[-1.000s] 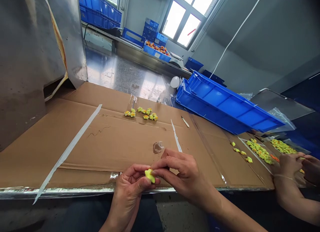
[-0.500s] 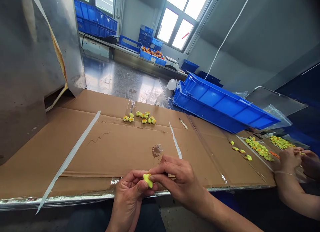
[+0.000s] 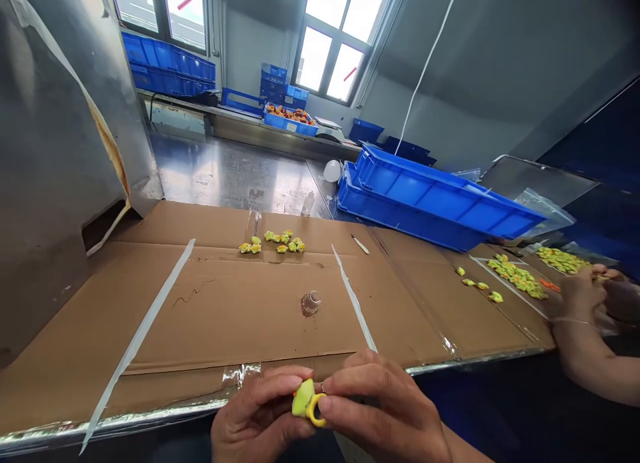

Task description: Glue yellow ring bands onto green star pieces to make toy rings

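In front of the table's near edge, my left hand [image 3: 257,410] pinches a small yellow-green figure [image 3: 303,398] between thumb and fingers. A bit of orange shows at the figure's left side. My right hand [image 3: 387,410] grips a yellow ring [image 3: 312,420] at its right edge. The ring touches the figure; whether it is fixed to it I cannot tell. Beyond my hands, a small clear cup [image 3: 311,302] sits on a wet patch of the cardboard [image 3: 240,316]. Farther back lies a loose group of similar yellow-green figures [image 3: 283,239], some with orange spots.
White tape strips [image 3: 150,316] cross the cardboard. A thin pale-handled tool [image 3: 360,244] lies near stacked blue crates [image 3: 430,193]. At the right, a co-worker's hands [image 3: 583,290] work beside many yellow-green pieces [image 3: 515,276]. A metal housing [image 3: 75,130] stands on the left.
My hands have come lower and closer to me. The figure has been turned, and the yellow ring now shows between it and my right fingers. The camera view has shifted.
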`<state>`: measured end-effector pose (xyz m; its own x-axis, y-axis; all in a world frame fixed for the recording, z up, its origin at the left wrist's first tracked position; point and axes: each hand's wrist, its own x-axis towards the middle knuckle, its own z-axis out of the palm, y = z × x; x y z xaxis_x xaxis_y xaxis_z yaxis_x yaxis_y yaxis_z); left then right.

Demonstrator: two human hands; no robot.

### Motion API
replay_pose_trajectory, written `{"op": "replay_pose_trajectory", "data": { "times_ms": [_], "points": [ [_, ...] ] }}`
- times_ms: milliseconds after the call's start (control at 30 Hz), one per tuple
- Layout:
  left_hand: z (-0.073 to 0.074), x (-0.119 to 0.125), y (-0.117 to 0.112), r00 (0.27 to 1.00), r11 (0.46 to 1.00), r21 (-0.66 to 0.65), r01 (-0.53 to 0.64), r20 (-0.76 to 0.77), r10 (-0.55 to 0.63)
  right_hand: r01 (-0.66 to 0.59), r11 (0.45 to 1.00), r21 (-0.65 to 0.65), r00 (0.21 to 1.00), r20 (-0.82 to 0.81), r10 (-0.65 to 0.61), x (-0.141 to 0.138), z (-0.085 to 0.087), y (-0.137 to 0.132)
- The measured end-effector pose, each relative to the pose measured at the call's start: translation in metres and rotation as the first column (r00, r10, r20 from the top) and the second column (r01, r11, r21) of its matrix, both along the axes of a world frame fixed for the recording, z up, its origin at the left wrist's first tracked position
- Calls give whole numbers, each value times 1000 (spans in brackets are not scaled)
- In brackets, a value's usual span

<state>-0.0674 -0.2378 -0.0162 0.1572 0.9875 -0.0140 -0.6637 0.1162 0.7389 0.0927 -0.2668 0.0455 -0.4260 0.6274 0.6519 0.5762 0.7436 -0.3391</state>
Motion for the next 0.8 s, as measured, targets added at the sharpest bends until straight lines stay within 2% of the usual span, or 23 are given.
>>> {"op": "replay_pose_trajectory", "data": {
  "times_ms": [267,633,800],
  "points": [
    [-3,1,0,998,998,23,57,-11,-56,-19,1000,7,998,-57,19,-1,1,0],
    [2,2,-3,992,992,-27,124,-12,-124,2,984,-179,995,-95,-19,-2,6,-4],
    [2,1,-5,990,991,-2,137,-22,-137,6,978,-208,993,-118,-31,-5,9,-4]
  ]
}}
